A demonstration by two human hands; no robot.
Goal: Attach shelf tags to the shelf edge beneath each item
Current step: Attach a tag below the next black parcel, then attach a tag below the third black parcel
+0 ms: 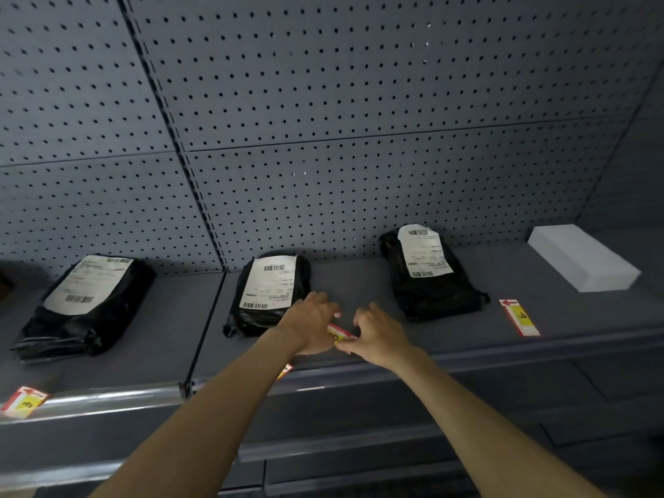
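Note:
Three black parcels with white labels lie on the grey shelf: left [82, 307], middle [267, 294] and right [429, 273]. A white box [582, 258] sits at the far right. My left hand [310, 325] and my right hand [377, 334] meet above the shelf between the middle and right parcels, both pinching a red, white and yellow shelf tag [339, 334]. Another tag [520, 317] lies flat on the shelf left of the white box. A tag [24, 402] sits at the shelf edge [107, 398] under the left parcel. Part of a further tag [285, 370] peeks out beneath my left forearm.
A grey pegboard wall [323, 102] backs the shelf. A dark vertical divider [201, 336] splits the shelf between the left and middle parcels. Lower shelf edges [341, 447] run below my forearms.

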